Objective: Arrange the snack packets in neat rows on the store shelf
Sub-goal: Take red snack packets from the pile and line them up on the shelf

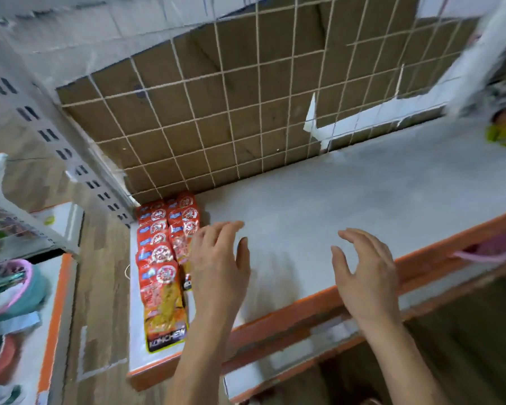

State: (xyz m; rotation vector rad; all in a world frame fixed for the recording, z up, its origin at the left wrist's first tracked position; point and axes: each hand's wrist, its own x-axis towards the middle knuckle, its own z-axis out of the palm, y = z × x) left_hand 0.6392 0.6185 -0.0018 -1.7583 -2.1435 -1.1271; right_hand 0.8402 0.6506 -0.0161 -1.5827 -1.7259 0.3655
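Here, in the head view, a grey store shelf (348, 206) with an orange front lip (313, 305) runs from the near left up toward the far right. Behind it stands a white wire grid (246, 112) backed by brown board.

The snack packets (164, 258) sit at the shelf's far-left end, tight against the corner where the grid meets a slotted white upright (56, 141). They are red and orange pouches, laid overlapping in two rows that run from the back wall toward the front lip. The left row reaches nearer; its nearest packet (165, 317) shows yellow noodle-like contents and a dark band of lettering at its bottom edge. The right row is shorter, and its near end is partly hidden behind the left hand.

The left hand (216, 267) hovers over the shelf just right of the packets, palm down, fingers spread and loosely curved, gripping nothing; whether its edge touches the right row cannot be told. The right hand (365, 276) is well apart from the packets, above the shelf near the front lip, also spread wide and empty.

The rest of the shelf surface to the right is bare grey. At the far left, a lower display holds a pink and teal basket (15, 290); the edges there are blurred.
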